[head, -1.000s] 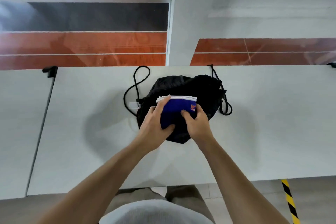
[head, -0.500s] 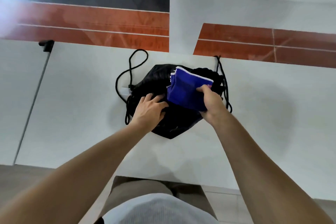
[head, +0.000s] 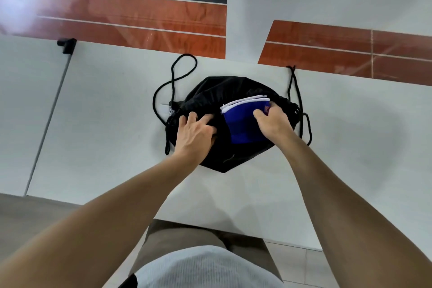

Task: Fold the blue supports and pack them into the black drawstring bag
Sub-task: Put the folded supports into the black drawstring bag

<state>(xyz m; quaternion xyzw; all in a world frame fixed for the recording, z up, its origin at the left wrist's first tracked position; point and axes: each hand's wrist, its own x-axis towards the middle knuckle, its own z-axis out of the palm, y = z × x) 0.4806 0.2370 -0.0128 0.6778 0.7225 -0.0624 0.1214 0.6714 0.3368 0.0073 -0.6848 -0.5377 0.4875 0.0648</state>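
Note:
The black drawstring bag (head: 217, 91) lies crumpled on the white table (head: 112, 138) near its far edge. Folded blue supports (head: 240, 124) with white trim rest on the right half of the bag, white edges facing away from me. My right hand (head: 273, 124) grips the supports at their right side. My left hand (head: 194, 133) presses on the bag's black fabric to the left of the supports, fingers curled into a fold. Whether the bag's mouth is open I cannot tell.
Black cords loop out from the bag, one (head: 173, 77) to the far left and one (head: 301, 110) on the right. A seam with a black clamp (head: 66, 45) splits the table on the left. Beyond the far edge is red and white floor.
My right hand has lowered the tilted supports flat onto the bag. My left hand, which let go of the supports earlier, has dug its fingers into the bag fabric.

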